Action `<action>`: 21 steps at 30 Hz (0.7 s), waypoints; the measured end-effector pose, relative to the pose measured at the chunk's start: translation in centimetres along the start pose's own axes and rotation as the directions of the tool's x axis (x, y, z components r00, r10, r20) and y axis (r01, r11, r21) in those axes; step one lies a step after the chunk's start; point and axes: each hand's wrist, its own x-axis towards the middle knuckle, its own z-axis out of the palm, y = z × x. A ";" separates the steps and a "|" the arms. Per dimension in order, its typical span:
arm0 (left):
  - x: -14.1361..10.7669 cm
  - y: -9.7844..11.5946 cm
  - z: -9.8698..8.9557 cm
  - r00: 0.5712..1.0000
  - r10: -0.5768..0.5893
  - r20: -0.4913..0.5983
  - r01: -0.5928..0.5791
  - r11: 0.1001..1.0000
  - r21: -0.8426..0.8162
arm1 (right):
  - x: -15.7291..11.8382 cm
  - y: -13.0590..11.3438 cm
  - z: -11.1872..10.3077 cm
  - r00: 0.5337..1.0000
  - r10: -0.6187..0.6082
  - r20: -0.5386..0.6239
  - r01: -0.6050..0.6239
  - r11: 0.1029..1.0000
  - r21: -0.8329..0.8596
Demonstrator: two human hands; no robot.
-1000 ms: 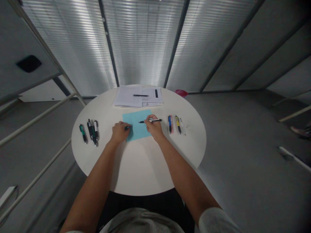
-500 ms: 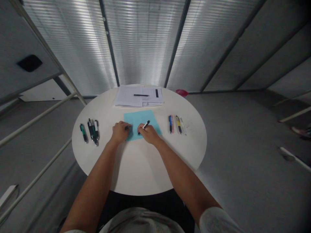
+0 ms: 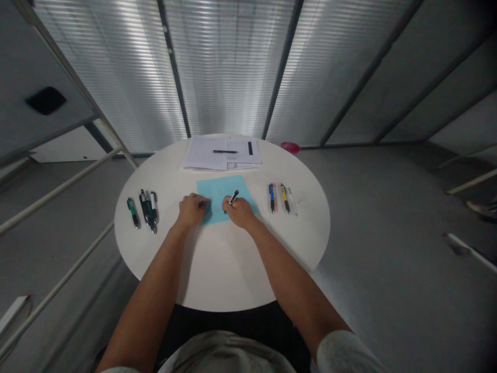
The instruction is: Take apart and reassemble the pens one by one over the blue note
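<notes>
A light-blue sheet of paper (image 3: 221, 184) lies on the round white table in front of me. My right hand (image 3: 240, 211) is closed around a white-and-black pen (image 3: 233, 197), its lower end down at the sheet and its black top leaning up to the right. My left hand (image 3: 190, 209) rests at the sheet's left edge, fingers closed on a small dark piece (image 3: 202, 203) that could be a pen cap; most of it is hidden. Both hands are over the lower half of the sheet.
Several green, black and white pens (image 3: 148, 210) lie at the table's left. On the right are blue, pink, yellow and clear pens (image 3: 285, 199). White papers (image 3: 205, 155) with a black pen (image 3: 225, 152) on them lie at the far edge. Pale rails (image 3: 77, 171) run along the left.
My right hand has shifted slightly to the right over the blue sheet, and the pen stands a little steeper. My left hand stays in place.
</notes>
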 end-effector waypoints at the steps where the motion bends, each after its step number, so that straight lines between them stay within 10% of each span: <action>1: 0.0 0.0 0.0 1.000 0.001 -0.001 -0.001 1.000 -0.003 | 0.0 0.0 0.0 1.000 0.002 0.001 -0.002 1.000 -0.002; 12: 0.0 0.1 0.0 1.000 -0.002 -0.005 0.002 1.000 -0.025 | 1.1 1.5 0.6 0.959 0.101 -0.265 0.070 0.822 0.566; 21: 0.0 0.1 0.0 1.000 -0.006 -0.004 0.006 1.000 -0.026 | 0.9 0.8 0.5 0.946 0.195 -0.259 -0.001 0.800 0.600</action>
